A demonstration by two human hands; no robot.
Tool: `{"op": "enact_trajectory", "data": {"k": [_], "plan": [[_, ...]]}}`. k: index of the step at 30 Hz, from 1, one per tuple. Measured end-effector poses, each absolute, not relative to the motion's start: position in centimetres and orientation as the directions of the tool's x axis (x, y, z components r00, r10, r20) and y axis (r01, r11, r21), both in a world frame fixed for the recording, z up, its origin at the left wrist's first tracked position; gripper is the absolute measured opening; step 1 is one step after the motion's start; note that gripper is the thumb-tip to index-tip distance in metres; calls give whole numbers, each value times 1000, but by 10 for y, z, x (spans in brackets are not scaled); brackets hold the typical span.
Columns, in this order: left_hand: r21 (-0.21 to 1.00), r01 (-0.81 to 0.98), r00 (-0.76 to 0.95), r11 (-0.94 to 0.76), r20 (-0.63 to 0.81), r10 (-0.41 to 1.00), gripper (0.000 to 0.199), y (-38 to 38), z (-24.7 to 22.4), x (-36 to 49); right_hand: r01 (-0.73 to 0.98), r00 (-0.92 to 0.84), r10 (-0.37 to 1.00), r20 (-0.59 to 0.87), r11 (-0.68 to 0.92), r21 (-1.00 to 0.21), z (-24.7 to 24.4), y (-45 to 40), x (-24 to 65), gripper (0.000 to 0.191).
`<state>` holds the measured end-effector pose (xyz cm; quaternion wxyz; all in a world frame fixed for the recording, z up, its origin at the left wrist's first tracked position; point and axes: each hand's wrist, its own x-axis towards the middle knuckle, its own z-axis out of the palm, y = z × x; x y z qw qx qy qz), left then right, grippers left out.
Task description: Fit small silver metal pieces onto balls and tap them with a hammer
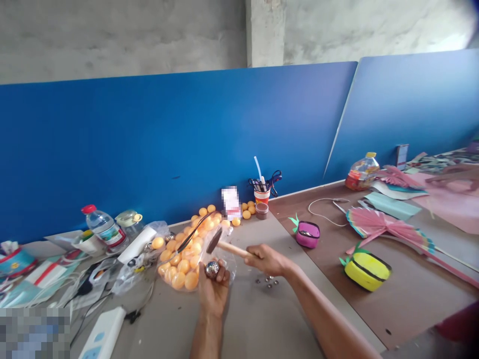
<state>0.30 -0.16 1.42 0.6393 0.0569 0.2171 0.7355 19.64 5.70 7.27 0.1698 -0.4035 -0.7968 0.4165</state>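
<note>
In my left hand (215,291) I hold a shiny silver ball (212,269), with my fingers curled around it. My right hand (267,259) is closed on the wooden handle of a hammer (234,248). The dark hammer head (214,240) hangs just above the ball, apart from it. Behind both hands lies a clear plastic bag of orange balls (183,254). Several small metal pieces (268,282) lie on the table to the right of my left hand.
Loose orange balls (247,210) and a cup of pens (262,195) stand by the blue partition (179,134). A power strip (103,334), cables and a bottle (107,229) crowd the left. Purple (308,234) and yellow (367,269) pouches and a pink paper fan (385,224) lie right.
</note>
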Motion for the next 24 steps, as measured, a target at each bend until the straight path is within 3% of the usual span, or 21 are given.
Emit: {"op": "enact_trajectory", "data": {"k": [2,7,11,18,21,24], "plan": [[366,-926,-177,-96,-197,964,42,-1,14,3,478,-595,803,-27,326,-816,72,57,198,28],[329,-937,-204,-114,-253,946,54,-2,16,0,566,-653,743,-149,347,-748,67,58,195,25],[285,-953,-174,-100,-250,952,53,-2,18,0,495,-623,781,-39,355,-793,68,57,194,26],[294,-937,-275,-188,-289,917,50,-2,20,6,575,-656,750,-86,422,-701,69,53,192,24],[282,-944,-249,-172,-265,932,55,-2,23,6,520,-629,777,-1,420,-743,71,53,192,26],[257,-954,-226,-156,-274,935,55,-2,23,5,520,-610,792,-28,373,-768,70,55,193,27]]}}
